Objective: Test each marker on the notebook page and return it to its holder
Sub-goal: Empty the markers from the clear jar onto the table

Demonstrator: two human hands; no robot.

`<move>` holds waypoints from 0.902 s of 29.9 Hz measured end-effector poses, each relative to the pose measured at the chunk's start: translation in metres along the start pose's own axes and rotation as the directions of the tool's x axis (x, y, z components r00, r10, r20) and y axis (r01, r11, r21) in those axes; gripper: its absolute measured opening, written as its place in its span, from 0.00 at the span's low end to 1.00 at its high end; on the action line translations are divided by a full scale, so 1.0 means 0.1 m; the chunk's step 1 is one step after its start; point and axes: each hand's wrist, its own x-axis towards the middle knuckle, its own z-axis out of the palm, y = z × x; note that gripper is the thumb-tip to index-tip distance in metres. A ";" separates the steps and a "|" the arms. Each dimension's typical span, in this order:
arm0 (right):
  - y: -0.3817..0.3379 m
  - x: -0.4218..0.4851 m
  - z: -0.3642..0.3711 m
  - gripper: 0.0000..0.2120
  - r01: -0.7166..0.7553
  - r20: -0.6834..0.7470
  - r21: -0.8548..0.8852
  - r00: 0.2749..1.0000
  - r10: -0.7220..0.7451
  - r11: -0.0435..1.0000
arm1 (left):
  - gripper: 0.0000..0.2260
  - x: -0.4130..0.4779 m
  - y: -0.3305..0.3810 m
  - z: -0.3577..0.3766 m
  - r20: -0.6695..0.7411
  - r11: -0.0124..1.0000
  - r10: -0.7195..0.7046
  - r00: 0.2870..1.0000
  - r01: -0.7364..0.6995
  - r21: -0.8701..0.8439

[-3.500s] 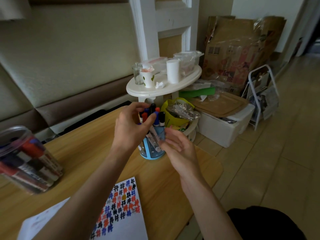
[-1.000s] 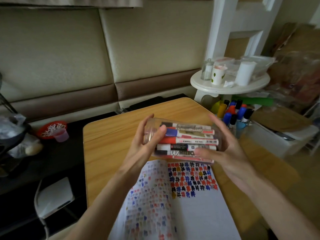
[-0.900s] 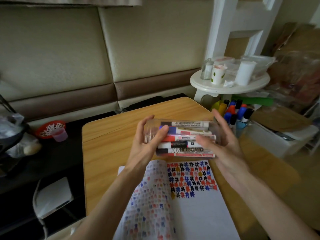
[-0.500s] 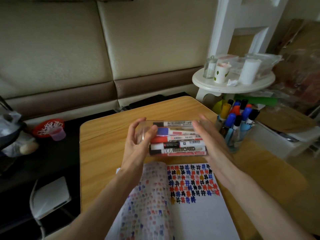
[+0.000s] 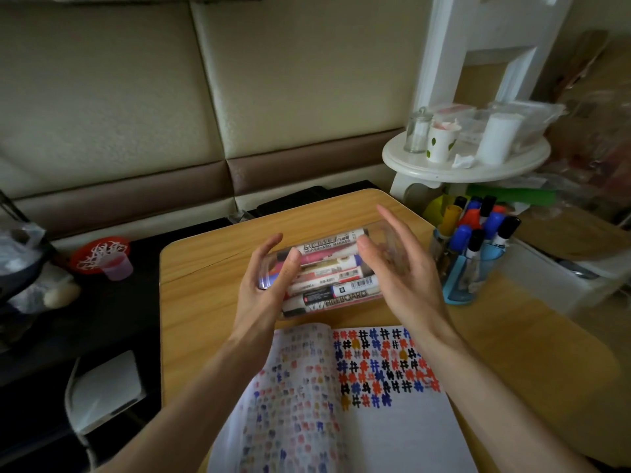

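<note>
Gripped clear container of whiteboard markers at one end with curled left hand; held right hand flat-fingered at other end, contact unclear. Pictured lying sideways on table, just beyond notebook page. Upper page covered in test marks; judged this batch untested, blue holder batch done.

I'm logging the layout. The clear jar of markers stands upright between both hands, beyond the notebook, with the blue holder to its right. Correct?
Not quite. The head view shows the jar lying on its side, not upright. The rest holds: it is between the left hand and right hand, beyond the notebook, with the blue holder to its right.
</note>
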 end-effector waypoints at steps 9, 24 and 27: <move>0.10 0.13 -0.13 0.29 0.025 -0.098 -0.056 0.995 -0.030 0.998 | 0.25 0.12 -0.07 0.10 -0.001 0.993 0.033 0.999 -0.033 0.117; 0.04 0.19 -0.30 0.27 0.081 -0.142 -0.179 0.984 -0.108 0.981 | 0.42 0.36 -0.30 -0.35 0.252 0.835 0.081 0.964 -0.203 0.511; 0.06 0.19 -0.33 0.28 0.086 -0.138 -0.182 0.984 -0.112 0.979 | 0.41 0.36 -0.31 -0.34 0.272 0.826 0.092 0.958 -0.226 0.516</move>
